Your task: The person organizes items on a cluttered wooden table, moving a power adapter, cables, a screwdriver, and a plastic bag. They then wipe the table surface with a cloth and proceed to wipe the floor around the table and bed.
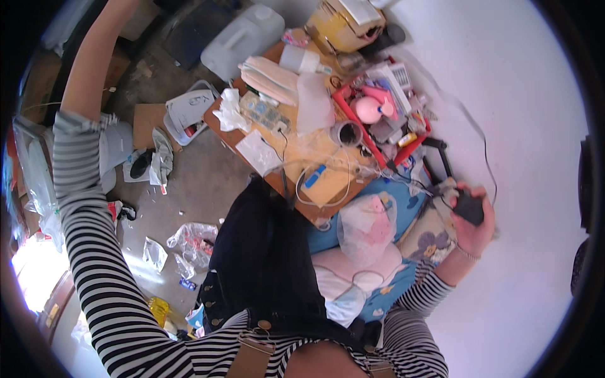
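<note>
At the right, beside the white wall, my right hand is closed around a small black box-like device; dark cables run near it. My left arm reaches up past the top left edge, so the left hand is out of view. Before me stands a small wooden table with a red plastic basket of small things, a pink round object, a power strip, a dark-filled cup, a blue marker-like object and a looped white cable.
A translucent plastic jug and a worn cardboard box are beyond the table. Plastic wrappers and a white bin or basket are on the floor at left. A bagged pink item and plush toy lie on blue bedding.
</note>
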### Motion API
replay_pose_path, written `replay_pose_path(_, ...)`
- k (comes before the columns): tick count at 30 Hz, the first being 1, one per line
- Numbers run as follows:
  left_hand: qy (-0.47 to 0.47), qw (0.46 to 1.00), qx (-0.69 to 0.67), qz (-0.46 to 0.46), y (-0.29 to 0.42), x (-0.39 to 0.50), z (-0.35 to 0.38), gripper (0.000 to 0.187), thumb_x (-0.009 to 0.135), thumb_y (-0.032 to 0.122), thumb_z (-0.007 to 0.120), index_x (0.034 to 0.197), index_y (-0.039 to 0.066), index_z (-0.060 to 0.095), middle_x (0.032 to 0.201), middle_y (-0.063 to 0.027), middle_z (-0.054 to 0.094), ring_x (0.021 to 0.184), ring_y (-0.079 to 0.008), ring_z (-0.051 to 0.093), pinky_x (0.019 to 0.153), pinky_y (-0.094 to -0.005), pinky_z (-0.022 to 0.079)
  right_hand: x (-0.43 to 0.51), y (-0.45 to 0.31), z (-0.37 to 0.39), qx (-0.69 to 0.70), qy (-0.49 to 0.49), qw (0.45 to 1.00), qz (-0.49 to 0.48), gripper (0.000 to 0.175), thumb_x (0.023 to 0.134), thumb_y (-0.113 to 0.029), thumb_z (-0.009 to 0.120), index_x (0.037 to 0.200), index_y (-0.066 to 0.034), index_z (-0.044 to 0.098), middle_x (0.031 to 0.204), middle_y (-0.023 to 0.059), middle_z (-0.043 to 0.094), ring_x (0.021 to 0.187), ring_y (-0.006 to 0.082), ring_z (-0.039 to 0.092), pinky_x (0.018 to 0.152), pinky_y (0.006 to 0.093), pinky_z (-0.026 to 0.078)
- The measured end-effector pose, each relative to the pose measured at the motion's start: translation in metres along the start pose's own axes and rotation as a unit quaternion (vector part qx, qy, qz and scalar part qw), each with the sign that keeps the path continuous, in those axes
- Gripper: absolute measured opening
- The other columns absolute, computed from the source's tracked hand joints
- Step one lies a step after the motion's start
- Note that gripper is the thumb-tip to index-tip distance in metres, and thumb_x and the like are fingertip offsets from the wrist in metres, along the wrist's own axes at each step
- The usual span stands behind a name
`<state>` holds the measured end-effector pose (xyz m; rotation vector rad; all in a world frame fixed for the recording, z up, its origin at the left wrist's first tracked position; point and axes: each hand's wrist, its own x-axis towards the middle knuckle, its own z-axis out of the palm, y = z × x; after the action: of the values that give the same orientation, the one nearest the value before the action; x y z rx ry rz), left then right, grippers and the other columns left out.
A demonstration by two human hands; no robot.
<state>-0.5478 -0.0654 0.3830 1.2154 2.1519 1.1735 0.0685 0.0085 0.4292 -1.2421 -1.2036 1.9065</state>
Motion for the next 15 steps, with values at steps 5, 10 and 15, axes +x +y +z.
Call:
replay_pose_path(5,-0.233,0.969,-0.01,0.075,0.042,-0.11,0.077,0.047,0.088,0.015,0.058,0.134,0.018,0.051,0.083,0.0072,0.05,0.074,-0.0006,0.044,0.068,-0.0172,0.041,0.017,0.028,0.027,0.104,-0.055,0.993,0.019,0.032,0.094,-0.034,0.046,0.108,-0.0046,0.05,0.126,0.0217,0.045,0.093,0.0312,0.053,0.067,0.0332,0.051)
replay_pose_path(10,-0.237,0.96,-0.047,0.14,0.076,-0.188,0.169,0.059,0.078,0.03,0.07,0.132,0.018,0.05,0.107,-0.0109,0.063,0.1,-0.0303,0.059,0.087,-0.0384,0.045,0.004,0.022,0.045,0.129,-0.102,0.986,-0.039,0.036,0.091,-0.041,0.049,0.103,-0.0075,0.05,0.123,0.0212,0.047,0.087,0.0301,0.055,0.059,0.0315,0.048)
replay_pose_path(15,-0.39,0.913,-0.109,0.056,0.09,-0.23,0.228,0.036,0.081,0.025,0.068,0.113,0.009,0.063,0.104,-0.0099,0.066,0.099,-0.0247,0.06,0.084,-0.0364,0.046,-0.014,0.004,0.041,0.225,-0.19,0.952,-0.083,0.033,0.088,-0.04,0.054,0.103,-0.0113,0.047,0.125,0.016,0.045,0.084,0.0259,0.05,0.055,0.0315,0.045)
